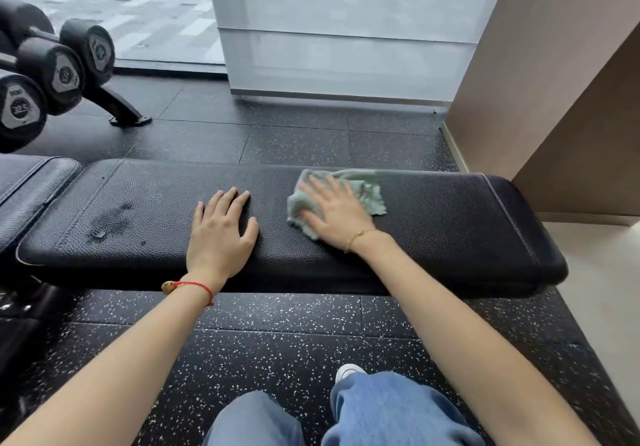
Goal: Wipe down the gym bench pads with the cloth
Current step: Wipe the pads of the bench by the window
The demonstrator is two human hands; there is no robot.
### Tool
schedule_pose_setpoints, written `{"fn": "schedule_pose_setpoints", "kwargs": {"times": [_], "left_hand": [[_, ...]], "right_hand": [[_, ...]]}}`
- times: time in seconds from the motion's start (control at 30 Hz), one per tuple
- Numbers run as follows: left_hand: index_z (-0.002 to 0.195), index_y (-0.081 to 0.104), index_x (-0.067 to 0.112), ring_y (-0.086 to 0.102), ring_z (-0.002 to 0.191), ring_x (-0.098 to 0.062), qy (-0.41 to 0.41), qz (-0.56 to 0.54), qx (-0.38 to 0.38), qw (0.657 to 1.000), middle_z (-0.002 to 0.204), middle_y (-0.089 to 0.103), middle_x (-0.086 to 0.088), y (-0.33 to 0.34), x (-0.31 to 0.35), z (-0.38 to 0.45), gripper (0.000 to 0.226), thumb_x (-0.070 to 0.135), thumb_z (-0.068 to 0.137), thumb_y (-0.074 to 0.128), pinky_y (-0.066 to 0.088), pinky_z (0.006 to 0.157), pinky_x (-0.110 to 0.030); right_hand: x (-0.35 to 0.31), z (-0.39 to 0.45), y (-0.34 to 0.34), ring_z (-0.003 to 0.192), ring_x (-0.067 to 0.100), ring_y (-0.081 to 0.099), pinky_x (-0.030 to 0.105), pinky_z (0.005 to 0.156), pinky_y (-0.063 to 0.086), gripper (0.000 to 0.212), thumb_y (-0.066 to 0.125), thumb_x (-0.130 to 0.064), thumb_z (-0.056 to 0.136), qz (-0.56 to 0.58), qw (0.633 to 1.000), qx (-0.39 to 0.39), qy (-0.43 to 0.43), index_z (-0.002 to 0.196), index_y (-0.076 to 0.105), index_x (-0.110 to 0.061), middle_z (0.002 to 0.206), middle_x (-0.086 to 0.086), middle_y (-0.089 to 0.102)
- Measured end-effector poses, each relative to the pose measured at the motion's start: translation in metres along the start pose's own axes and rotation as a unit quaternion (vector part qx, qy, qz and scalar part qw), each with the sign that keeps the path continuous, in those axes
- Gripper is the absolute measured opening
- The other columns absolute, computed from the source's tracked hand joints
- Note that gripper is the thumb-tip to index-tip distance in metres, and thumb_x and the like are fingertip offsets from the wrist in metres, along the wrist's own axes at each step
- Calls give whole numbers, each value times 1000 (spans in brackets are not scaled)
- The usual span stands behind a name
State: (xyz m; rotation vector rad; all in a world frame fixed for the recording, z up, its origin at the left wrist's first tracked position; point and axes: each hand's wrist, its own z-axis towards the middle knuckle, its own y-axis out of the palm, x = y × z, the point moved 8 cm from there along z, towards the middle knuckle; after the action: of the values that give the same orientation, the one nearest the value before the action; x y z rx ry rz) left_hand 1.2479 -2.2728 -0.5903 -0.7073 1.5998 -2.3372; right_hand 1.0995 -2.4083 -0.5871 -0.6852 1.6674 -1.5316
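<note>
Pressing cloth (367,191) flat under right hand (337,212), left hand (221,227) open, bracing on bench pad (450,224); risking missing wet patch (110,224) far left.

Black bench pad (450,224) flat, crumpled green cloth (370,196) atop

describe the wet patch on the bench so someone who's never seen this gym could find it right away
Start at the long black bench pad lying across the view, where the right hand presses a pale green cloth. Go past the bare left hand toward the dumbbell rack. Near that end's stitched seam sits the wet patch, darker and glossier than the dry pebbled leather around it.
</note>
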Motion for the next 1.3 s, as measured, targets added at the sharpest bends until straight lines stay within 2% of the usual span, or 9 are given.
{"fn": "schedule_pose_setpoints", "kwargs": {"times": [0.17, 0.33, 0.43, 0.6, 0.7, 0.87, 0.97, 1.17, 1.3], "left_hand": [[146, 43, 21, 27, 145, -21, 6, 7, -3, 1000, 154, 39, -4, 1, -1, 0, 67, 52, 89, 25, 13, 121, -45], [145, 44, 21, 28, 145, -21, -2, 3, 2, 1000, 153, 39, -3, 1, 0, 0, 67, 51, 88, 25, 13, 121, -45], [143, 45, 20, 29, 143, -22, -5, 0, 7, 1000, 152, 41, -4, -2, 1, 0, 64, 48, 88, 30, 15, 121, -45], [143, 45, 21, 30, 143, -22, -2, 0, 5, 1000, 151, 42, -4, -2, 0, 0, 63, 49, 89, 30, 15, 120, -45], [144, 45, 21, 30, 143, -23, 6, 5, 1, 1000, 152, 41, -4, 0, -1, 0, 65, 51, 89, 28, 15, 120, -46], [146, 43, 21, 28, 145, -23, 1, 1, -7, 1000, 154, 38, -4, 1, -2, -2, 66, 50, 89, 28, 12, 121, -46], [144, 45, 21, 29, 144, -23, -4, -2, -6, 1000, 153, 40, -4, 0, 0, -1, 65, 49, 88, 30, 14, 120, -46], [142, 47, 20, 30, 142, -23, -7, -2, -6, 1000, 152, 42, -4, -2, 1, 0, 65, 49, 86, 31, 15, 120, -46], [143, 46, 20, 30, 143, -23, -8, -6, -5, 1000, 152, 41, -4, -2, 0, 1, 63, 48, 87, 32, 14, 120, -46]], "right_hand": [[-4, -88, -4, 150, 11, -4, 38, 122, -7, 61, 28, -59, 98, 33, 993, 19, -113, 154, 10, -42, 163, -14, 3], [105, -67, -25, 151, 17, 4, 42, 122, -2, 80, 9, -72, 83, 22, 995, 41, 89, 153, 12, -35, 163, -6, 10], [94, -10, -21, 151, 21, 1, 44, 121, -5, 79, 13, -70, 90, -9, 991, 23, 132, 156, 9, -29, 164, -3, 3], [-13, -7, 2, 150, 19, -7, 40, 120, -11, 63, 24, -58, 99, 5, 999, -1, -41, 155, 5, -36, 164, -8, -2], [-19, -66, 2, 149, 10, -8, 35, 120, -11, 62, 24, -61, 96, 44, 992, 1, -119, 153, 7, -43, 163, -15, 0], [99, -79, -19, 151, 16, 4, 42, 122, -1, 68, 21, -65, 92, 30, 995, 41, 87, 154, 16, -35, 163, -8, 10], [107, -48, -20, 151, 22, -1, 44, 121, -5, 62, 26, -54, 100, -12, 985, 14, 173, 155, 11, -31, 164, -4, 3], [-31, -63, 3, 150, 15, -5, 39, 120, -10, 62, 24, -59, 98, 11, 998, 14, -64, 154, 9, -38, 163, -9, 2], [-24, -61, -1, 150, 11, 2, 34, 121, -5, 61, 25, -60, 96, 50, 995, 25, -84, 153, 15, -41, 163, -12, 10]]}}
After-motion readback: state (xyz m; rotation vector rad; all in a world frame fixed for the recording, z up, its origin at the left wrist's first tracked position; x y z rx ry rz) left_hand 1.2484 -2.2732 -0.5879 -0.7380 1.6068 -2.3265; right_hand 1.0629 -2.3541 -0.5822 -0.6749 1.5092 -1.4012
